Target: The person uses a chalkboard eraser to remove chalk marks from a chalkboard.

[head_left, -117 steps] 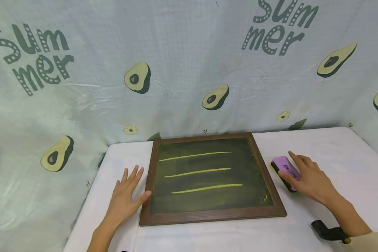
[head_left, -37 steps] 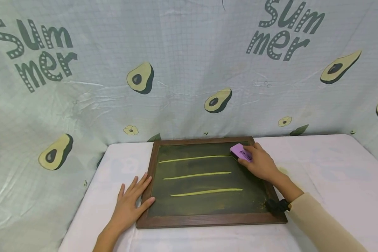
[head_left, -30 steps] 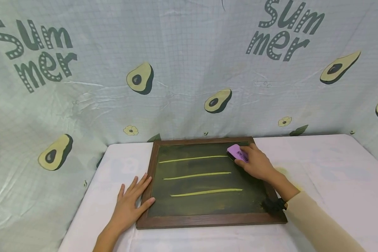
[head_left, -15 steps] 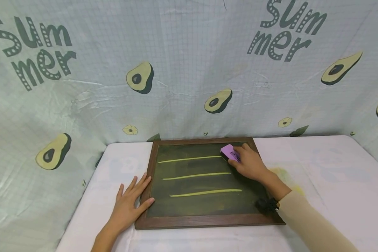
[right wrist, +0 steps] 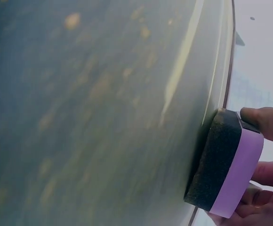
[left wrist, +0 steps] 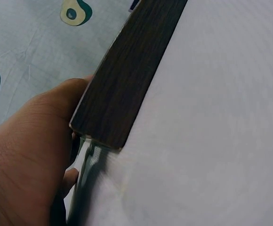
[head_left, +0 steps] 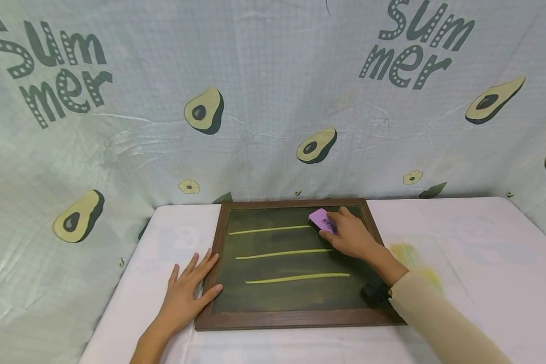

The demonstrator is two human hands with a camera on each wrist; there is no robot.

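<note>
A wood-framed chalkboard [head_left: 277, 298] lies on the table with three yellow chalk lines across it. My right hand [head_left: 352, 235] grips a purple chalkboard eraser [head_left: 322, 220] at the right end of the top line [head_left: 268, 230]. In the right wrist view, the dark felt of the eraser [right wrist: 216, 162] faces the board surface, with fingers [right wrist: 266, 174] bent around its purple back. My left hand [head_left: 184, 298] rests with spread fingers on the left side of the frame. The left wrist view shows that hand [left wrist: 37, 141] beside the wooden frame [left wrist: 127, 75].
Yellow chalk dust [head_left: 411, 258] marks the white tablecloth [head_left: 491, 263] right of the board. A grey cloth [head_left: 255, 101] printed with avocados hangs directly behind the table. A dark band [head_left: 375, 294] is on the right wrist, over the board's lower right.
The right hand took the eraser from the table onto the board, then slid it left along the top line, which is now shorter at its right end. The left hand moved onto the frame.
</note>
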